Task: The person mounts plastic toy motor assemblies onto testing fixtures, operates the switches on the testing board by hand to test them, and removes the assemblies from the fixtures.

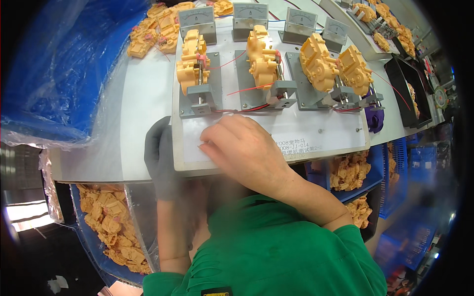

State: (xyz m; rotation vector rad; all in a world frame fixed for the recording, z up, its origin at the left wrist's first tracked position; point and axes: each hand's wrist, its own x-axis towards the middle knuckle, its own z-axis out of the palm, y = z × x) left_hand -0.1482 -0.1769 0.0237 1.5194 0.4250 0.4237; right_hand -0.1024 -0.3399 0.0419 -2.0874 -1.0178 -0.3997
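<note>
My left hand (160, 153), in a dark grey glove, lies against the left edge of a white test board (192, 153); its finger pose is hard to make out. Over the board's front part is my bare right hand (244, 148), fingers curled in and tips together at the left; whatever is in them is hidden. Behind it, yellow plastic gearbox housings sit on grey fixtures: one at left (192, 64), one in the middle (261, 59), and two at right (318, 61) (354, 71). Red wires (249, 89) trail from them.
Several analog meters (250, 22) line the board's back. A blue plastic-lined bin (59, 64) stands at left, with loose yellow housings (163, 27) beside it. Below the table are tubs of yellow parts (111, 222) (350, 170). A black tray (405, 93) is at right.
</note>
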